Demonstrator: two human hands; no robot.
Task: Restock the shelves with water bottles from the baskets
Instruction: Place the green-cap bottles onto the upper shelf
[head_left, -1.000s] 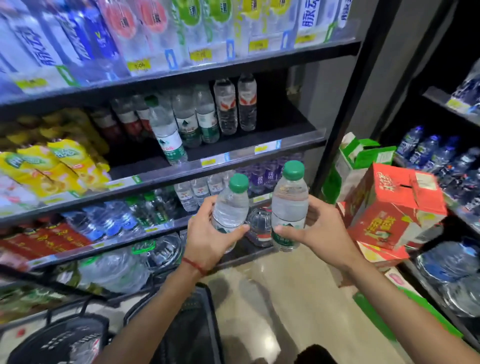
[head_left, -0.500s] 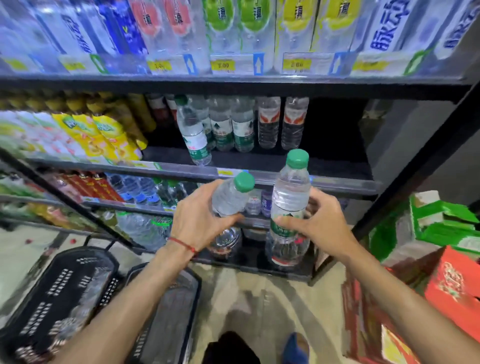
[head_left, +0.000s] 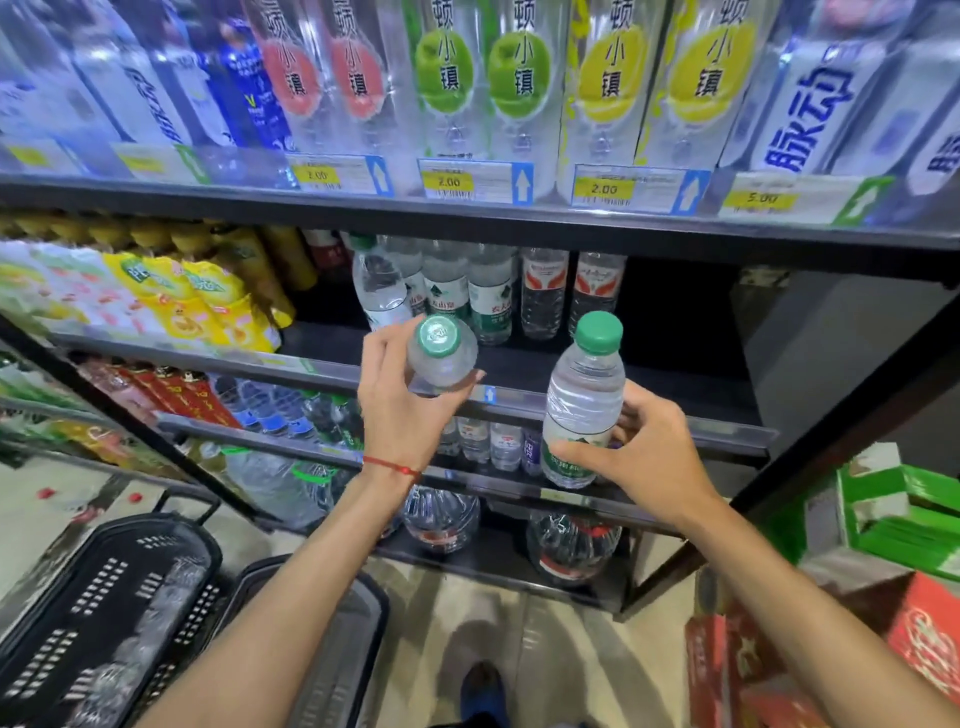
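Water bottles are being held one in each hand, above a black basket (head_left: 104, 597) and a second basket (head_left: 337, 639) standing on the floor by the person's feet. Both hands are sitting higher than half a second ago, level with the front rail of the middle shelf (head_left: 649, 384) instead of below it. The left hand (head_left: 410, 415) is wrapping fingers and thumb round the left bottle (head_left: 441, 358), now tipping further back so its green cap is facing the camera. The right hand (head_left: 649, 457) is gripping the right bottle (head_left: 584, 400) low on its label, thumb in front, holding it nearly upright. Both bottles are hovering just before that shelf, not resting on it. Farther back, shelved bottles (head_left: 488, 296) are standing in a row.
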